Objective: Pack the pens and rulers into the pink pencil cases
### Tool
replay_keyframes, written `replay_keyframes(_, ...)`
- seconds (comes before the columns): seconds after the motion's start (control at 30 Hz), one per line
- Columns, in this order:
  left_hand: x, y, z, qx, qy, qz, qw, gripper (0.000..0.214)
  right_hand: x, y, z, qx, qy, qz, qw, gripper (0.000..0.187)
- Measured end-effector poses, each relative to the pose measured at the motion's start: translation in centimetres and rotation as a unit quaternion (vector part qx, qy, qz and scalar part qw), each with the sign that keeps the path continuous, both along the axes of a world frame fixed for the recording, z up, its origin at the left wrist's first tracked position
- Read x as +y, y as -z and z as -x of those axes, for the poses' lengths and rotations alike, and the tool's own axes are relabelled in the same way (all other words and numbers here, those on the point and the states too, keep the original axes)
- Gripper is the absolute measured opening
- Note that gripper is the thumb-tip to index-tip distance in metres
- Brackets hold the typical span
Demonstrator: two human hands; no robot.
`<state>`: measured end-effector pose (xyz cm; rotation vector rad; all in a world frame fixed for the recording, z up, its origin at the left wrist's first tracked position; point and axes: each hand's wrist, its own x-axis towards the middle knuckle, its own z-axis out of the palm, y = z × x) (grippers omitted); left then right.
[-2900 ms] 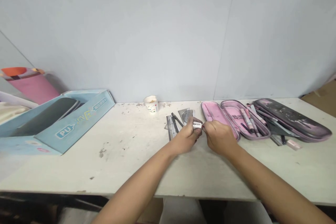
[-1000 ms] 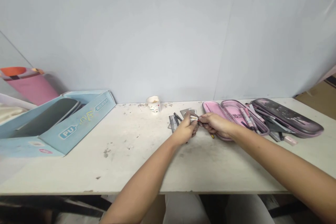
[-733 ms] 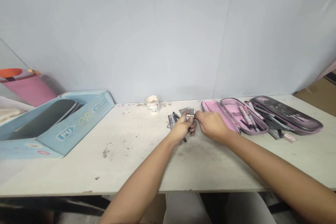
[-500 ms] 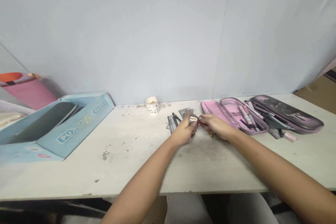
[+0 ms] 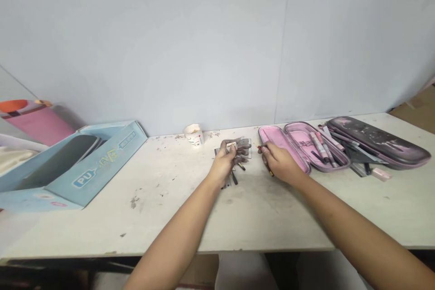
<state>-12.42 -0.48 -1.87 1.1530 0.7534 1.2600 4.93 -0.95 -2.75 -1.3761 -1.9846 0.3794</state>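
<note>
Sharpener, as we took the small white block to be, looked light, hard and small enough to slip; we judged it best pinched by its two sides. The pencil, farther right, we expected to be light, stiff and smooth, fragile at its tip and best held by the barrel just behind it.

Sweeping across the table, we saw a paper cup at ten o'clock from the left hand. That hand's grip was closed on the white block, which sat by the thumb at the hand's one o'clock, while other fingers spread toward three o'clock over clear rulers and near a black pen. At three o'clock from there, the right hand had its grip pinched around the pencil, whose tip showed at that hand's ten o'clock, apart from the block. Farther right, an open pink case lay at about two o'clock from the right hand, and a black case near three.
</note>
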Motion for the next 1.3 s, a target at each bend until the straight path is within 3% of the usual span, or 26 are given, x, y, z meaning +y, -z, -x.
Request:
replay_keyframes(0.1,-0.6,-0.4,-0.5,-0.042,0.026,0.013,0.999,0.032,-0.4,-0.2,0.2,0.073,-0.027,0.003,0.997,0.022)
replay_keyframes(0.2,-1.2,-0.5,-1.0,-0.058,0.042,0.032,0.997,0.031,-0.6,-0.1,0.6,0.074,-0.025,-0.004,0.997,0.02)
replay_keyframes(0.37,-1.6,-0.5,-1.2,-0.061,0.04,0.042,0.996,0.03,-0.8,-0.1,0.7,0.098,-0.02,0.003,0.995,0.033)
replay_keyframes(0.57,-1.6,-0.5,-1.1,-0.06,0.053,0.044,0.996,0.029,-0.9,-0.5,0.5,0.081,-0.056,-0.005,0.995,0.039)
replay_keyframes(0.83,-1.4,-0.4,-1.1,-0.031,0.046,0.033,0.998,0.034,-0.7,-0.1,0.7,0.043,-0.029,-0.011,0.999,0.037)
replay_keyframes(0.9,-1.4,-0.3,-1.1,0.003,0.046,0.018,0.999,0.035,-0.5,-0.5,0.4,0.011,0.011,-0.026,1.0,0.035)
replay_keyframes(1.0,-1.4,-0.1,-1.2,0.07,0.061,-0.008,0.996,0.035,0.1,-1.4,-1.0,-0.055,0.127,-0.036,0.99,0.035)
replay_keyframes(1.13,-1.4,0.1,-1.2,0.129,0.081,-0.042,0.987,0.033,1.0,-1.8,-5.0,-0.167,0.271,-0.054,0.946,0.04)
replay_keyframes(1.3,-1.4,0.1,-1.1,0.163,0.074,-0.055,0.982,0.033,1.3,-0.4,-9.4,-0.275,0.307,-0.015,0.911,0.043)
